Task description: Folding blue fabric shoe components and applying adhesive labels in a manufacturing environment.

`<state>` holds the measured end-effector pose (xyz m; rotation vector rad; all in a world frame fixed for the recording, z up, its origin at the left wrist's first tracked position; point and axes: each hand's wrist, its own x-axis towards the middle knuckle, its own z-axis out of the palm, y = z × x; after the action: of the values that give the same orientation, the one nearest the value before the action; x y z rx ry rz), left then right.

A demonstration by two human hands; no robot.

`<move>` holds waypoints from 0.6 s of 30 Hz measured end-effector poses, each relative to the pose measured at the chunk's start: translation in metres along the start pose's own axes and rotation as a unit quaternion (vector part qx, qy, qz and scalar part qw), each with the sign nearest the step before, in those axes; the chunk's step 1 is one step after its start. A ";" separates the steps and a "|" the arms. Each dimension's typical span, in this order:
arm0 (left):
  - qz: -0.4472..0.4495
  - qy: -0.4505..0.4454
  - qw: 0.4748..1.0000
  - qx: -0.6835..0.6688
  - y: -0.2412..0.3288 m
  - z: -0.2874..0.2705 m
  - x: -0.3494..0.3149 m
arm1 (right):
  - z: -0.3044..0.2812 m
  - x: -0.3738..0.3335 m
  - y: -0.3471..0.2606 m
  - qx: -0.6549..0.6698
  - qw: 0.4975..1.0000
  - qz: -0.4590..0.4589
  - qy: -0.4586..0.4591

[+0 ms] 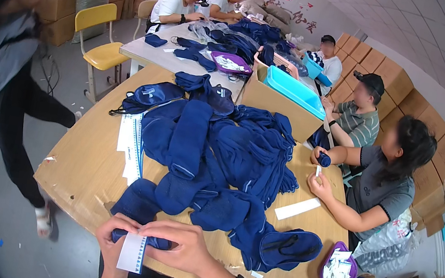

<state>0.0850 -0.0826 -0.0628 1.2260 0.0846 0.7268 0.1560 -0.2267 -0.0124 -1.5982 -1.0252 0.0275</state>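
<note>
My left hand (pixel 111 236) and my right hand (pixel 185 247) are together at the table's near edge, both closed on a small rolled navy cloth bundle (pixel 158 243). A white paper strip (pixel 131 253) with a blue patterned edge hangs over the front of the roll, between my fingers. Just beyond my hands lies a heap of navy knitted cloth pieces (pixel 237 153), sock-like in shape. Navy drawstring pouches (pixel 153 94) rest at its far left, and more patterned paper strips (pixel 130 147) lie beside it.
A purple basket (pixel 353 273) of white paper pieces sits at the table's right edge, near a loose white strip (pixel 297 209). A cardboard box (pixel 274 109) holding a blue bin (pixel 295 92) stands at the far side. Several people work around the tables; one person (pixel 14 80) walks at left.
</note>
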 end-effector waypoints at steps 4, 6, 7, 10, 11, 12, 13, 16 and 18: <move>-0.008 -0.003 1.000 -0.029 0.003 0.007 0.001 | -0.004 -0.002 -0.004 -0.002 1.000 0.005 0.005; -0.007 -0.001 1.000 -0.028 0.002 0.006 -0.001 | -0.003 -0.003 -0.003 0.016 1.000 0.012 0.007; -0.002 0.000 1.000 -0.027 0.000 0.005 -0.002 | -0.003 -0.003 -0.002 0.017 1.000 0.011 0.006; 0.002 -0.007 1.000 -0.019 -0.003 0.002 -0.004 | -0.005 -0.003 -0.003 0.023 0.999 0.029 -0.013; 0.000 -0.016 1.000 -0.011 -0.004 0.001 -0.004 | -0.005 -0.003 -0.003 0.023 0.999 0.028 -0.012; -0.001 -0.015 1.000 -0.010 -0.004 0.001 -0.004 | -0.005 -0.003 -0.002 0.024 0.999 0.028 -0.012; 0.000 -0.014 1.000 -0.023 -0.005 0.001 -0.004 | -0.005 -0.003 -0.001 0.025 0.999 0.029 -0.013; -0.007 -0.012 0.999 -0.046 -0.004 0.000 -0.004 | -0.005 -0.002 0.000 0.027 0.999 0.030 -0.013; -0.015 -0.015 0.998 -0.059 -0.003 0.000 -0.004 | -0.005 -0.001 -0.001 0.042 0.999 0.020 0.002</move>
<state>0.0832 -0.0856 -0.0664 1.1207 0.0353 0.6772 0.1576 -0.2315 -0.0108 -1.5423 -0.9778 0.0933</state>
